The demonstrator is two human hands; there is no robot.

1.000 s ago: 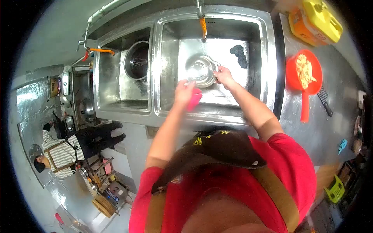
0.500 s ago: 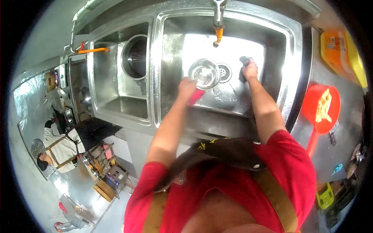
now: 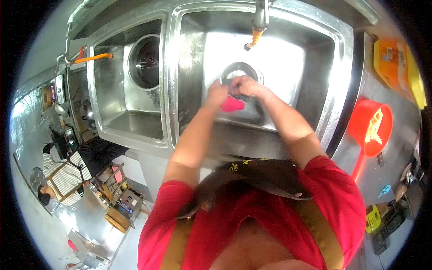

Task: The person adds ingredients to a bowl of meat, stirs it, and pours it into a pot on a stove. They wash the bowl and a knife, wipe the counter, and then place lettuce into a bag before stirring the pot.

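A round metal bowl (image 3: 250, 71) is in the large sink basin, partly covered by my hands. My left hand (image 3: 217, 94), blurred by motion, is closed at the bowl's near left rim. Over the bowl's near side is my right hand (image 3: 248, 86), fingers curled around a grey cloth (image 3: 244, 97) that is mostly hidden. A bright pink piece (image 3: 232, 104) sits just below and between the two hands.
An orange-tipped faucet (image 3: 256, 37) hangs over the large basin (image 3: 310, 67). In the left basin stands a big metal pot (image 3: 133, 67). On the right counter are a red long-handled scoop (image 3: 357, 121) and an orange-yellow container (image 3: 390, 60). A person in a striped top (image 3: 65, 173) stands far left.
My right hand, with the grey cloth, has moved left from the basin's right side to the bowl. The bowl sits slightly higher in view. The whole view has shifted a little.
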